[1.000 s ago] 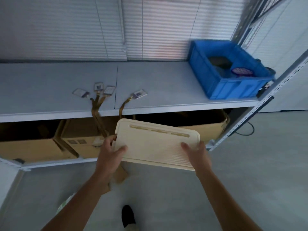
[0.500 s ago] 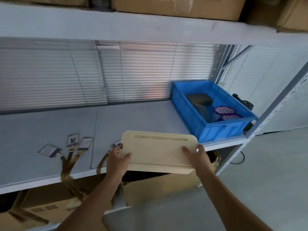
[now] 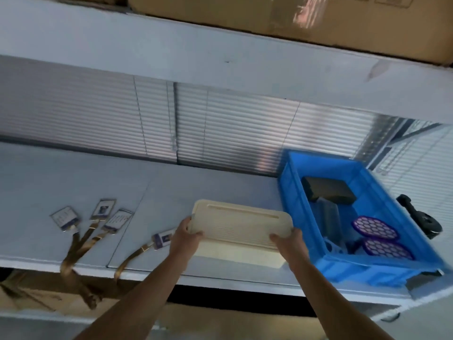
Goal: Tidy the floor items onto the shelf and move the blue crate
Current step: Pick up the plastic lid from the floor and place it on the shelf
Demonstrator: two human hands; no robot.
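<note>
A cream ribbed board (image 3: 241,229) with a long slot near its far edge is held over the grey shelf (image 3: 171,190), just left of the blue crate (image 3: 306,217). My left hand (image 3: 185,238) grips the board's left near corner. My right hand (image 3: 290,244) grips its right near corner, close to the crate's wall. The crate stands at the right end of the shelf and holds a dark block (image 3: 328,188) and two purple mesh discs (image 3: 373,227).
Several ID badges (image 3: 66,217) lie on the shelf at left, their tan lanyards (image 3: 73,256) hanging over the front edge. A black object (image 3: 421,217) sits right of the crate. Cardboard boxes (image 3: 269,15) sit on the shelf above and others below.
Both hands have lifted the board from below shelf level up and forward over the shelf, next to the crate. My view has risen and come closer to the shelf.
</note>
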